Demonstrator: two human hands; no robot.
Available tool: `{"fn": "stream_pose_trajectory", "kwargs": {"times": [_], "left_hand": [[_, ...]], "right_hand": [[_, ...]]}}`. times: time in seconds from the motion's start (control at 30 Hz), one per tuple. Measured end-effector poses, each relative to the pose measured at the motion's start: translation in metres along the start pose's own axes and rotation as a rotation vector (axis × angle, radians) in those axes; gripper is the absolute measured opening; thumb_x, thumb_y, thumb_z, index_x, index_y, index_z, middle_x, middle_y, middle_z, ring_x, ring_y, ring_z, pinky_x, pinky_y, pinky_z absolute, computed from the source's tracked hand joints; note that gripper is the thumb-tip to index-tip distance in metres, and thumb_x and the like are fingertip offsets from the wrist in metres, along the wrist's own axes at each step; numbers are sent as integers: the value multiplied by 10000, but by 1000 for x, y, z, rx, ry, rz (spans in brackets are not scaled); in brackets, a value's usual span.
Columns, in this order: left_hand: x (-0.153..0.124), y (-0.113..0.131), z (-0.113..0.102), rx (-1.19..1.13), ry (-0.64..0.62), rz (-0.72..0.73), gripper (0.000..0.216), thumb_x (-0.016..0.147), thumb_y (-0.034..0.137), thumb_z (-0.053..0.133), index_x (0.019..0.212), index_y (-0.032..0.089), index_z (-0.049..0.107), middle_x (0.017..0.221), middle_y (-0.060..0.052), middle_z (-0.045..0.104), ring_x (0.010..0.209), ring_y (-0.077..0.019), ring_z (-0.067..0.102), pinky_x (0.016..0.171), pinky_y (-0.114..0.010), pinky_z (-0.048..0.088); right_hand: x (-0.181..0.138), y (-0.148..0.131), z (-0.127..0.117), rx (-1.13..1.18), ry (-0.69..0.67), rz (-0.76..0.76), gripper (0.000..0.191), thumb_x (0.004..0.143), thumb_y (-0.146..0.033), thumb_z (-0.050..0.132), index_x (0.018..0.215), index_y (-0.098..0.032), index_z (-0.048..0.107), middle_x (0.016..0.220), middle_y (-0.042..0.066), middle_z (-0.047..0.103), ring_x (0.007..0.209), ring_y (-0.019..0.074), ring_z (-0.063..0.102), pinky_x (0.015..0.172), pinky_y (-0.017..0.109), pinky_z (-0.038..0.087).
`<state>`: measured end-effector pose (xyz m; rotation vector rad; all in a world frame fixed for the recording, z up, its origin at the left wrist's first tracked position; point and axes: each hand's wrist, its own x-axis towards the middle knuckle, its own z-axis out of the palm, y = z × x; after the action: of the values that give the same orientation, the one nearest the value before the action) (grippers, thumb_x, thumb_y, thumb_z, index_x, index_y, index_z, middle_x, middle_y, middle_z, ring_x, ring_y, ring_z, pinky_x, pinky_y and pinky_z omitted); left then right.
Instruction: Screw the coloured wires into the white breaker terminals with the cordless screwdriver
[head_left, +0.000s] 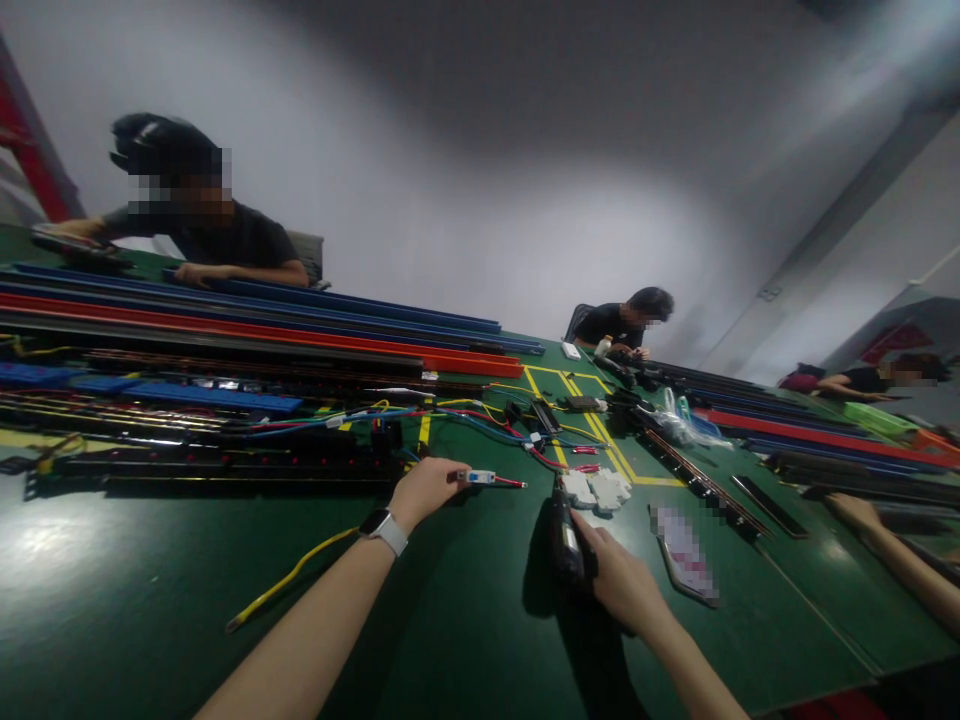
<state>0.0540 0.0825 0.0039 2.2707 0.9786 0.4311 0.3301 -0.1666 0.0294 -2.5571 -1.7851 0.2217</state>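
My left hand [431, 490], with a watch on its wrist, is closed on a small white-and-blue electrical part [478, 477]. A short red lead [511, 484] sticks out of that part to the right. My right hand [616, 570] is wrapped round a black power screwdriver [568, 535], its tip pointing away from me. Just beyond the tool lies a cluster of white plastic parts [606, 490]. Red, blue and yellow wires [480, 412] run across the table past both hands. A yellow cable [292, 580] lies loose left of my left forearm.
Black rails [225, 465] with wiring stretch along the left, with blue and orange channels [472, 366] behind. A phone [684, 550] lies to the right, near a dark flat bar [769, 505]. Another person's hand [855, 510] rests far right. Other people sit across the green table [465, 640].
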Motion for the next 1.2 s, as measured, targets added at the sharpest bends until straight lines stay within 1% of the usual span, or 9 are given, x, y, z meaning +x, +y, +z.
{"fn": "stream_pose_trajectory", "kwargs": {"times": [0.2, 0.3, 0.37, 0.43, 0.57, 0.73, 0.87, 1.03, 1.2], "left_hand": [[0, 0, 0, 8, -4, 13, 336, 941, 474, 529, 1171, 383, 756, 1090, -1, 781, 931, -209, 709, 725, -252, 493], [0, -2, 3, 18, 17, 20, 321, 928, 460, 555, 1175, 401, 753, 1094, 6, 784, 954, -212, 713, 760, -257, 504], [1, -3, 6, 26, 42, 28, 315, 918, 437, 578, 1180, 406, 751, 1107, 10, 784, 974, -209, 717, 818, -260, 509], [2, -5, 8, 30, 62, 39, 321, 912, 409, 592, 1192, 405, 747, 1121, 12, 783, 990, -202, 719, 878, -260, 506], [2, -6, 9, 35, 62, 43, 322, 909, 372, 594, 1188, 381, 754, 1117, 0, 786, 1020, -203, 716, 931, -263, 500], [-2, -3, 10, 27, 72, 86, 297, 934, 348, 560, 1143, 354, 770, 1128, -11, 779, 1049, -203, 705, 936, -277, 500], [-8, 1, 11, 44, 37, 121, 293, 944, 341, 558, 1149, 292, 762, 1168, -50, 761, 1096, -213, 684, 976, -309, 497], [-35, -14, -19, 193, 112, 256, 648, 855, 457, 698, 1454, 271, 537, 1520, -86, 534, 1425, -272, 447, 1213, -422, 310], [-64, -49, -63, 376, 87, 71, 890, 724, 670, 742, 1471, 253, 497, 1538, -122, 498, 1434, -339, 407, 1194, -458, 298]], "right_hand": [[10, 5, -43, 176, -83, -138, 850, 749, -206, 727, 1544, -312, 446, 1510, 117, 522, 1382, 347, 476, 1124, 445, 383], [33, -25, -49, 252, 14, -201, 796, 879, -280, 641, 1605, -279, 315, 1624, 119, 375, 1494, 311, 332, 1215, 470, 260], [58, -52, -38, 273, 18, -266, 896, 869, -313, 687, 1631, -290, 217, 1666, 97, 305, 1523, 274, 286, 1233, 419, 242], [84, -78, -19, 286, -2, -310, 1011, 818, -333, 771, 1638, -262, 184, 1664, 120, 307, 1515, 280, 309, 1217, 399, 288], [118, -112, 14, 272, 2, -347, 838, 866, -177, 730, 1597, -233, 323, 1518, 149, 520, 1395, 292, 492, 1156, 405, 383], [120, -132, 23, 260, 88, -393, 407, 994, -242, 644, 1392, -209, 565, 1382, 95, 619, 1266, 285, 594, 1094, 533, 450], [110, -136, 20, 267, 102, -392, 305, 1009, -333, 640, 1287, -208, 627, 1342, 86, 635, 1179, 261, 641, 1016, 499, 525], [104, -135, 19, 286, 102, -383, 296, 1013, -328, 634, 1285, -211, 629, 1330, 85, 642, 1160, 253, 650, 1002, 486, 537], [104, -137, 21, 300, 108, -390, 271, 1010, -316, 641, 1249, -190, 646, 1272, 76, 672, 1154, 255, 656, 1011, 502, 527]]}}
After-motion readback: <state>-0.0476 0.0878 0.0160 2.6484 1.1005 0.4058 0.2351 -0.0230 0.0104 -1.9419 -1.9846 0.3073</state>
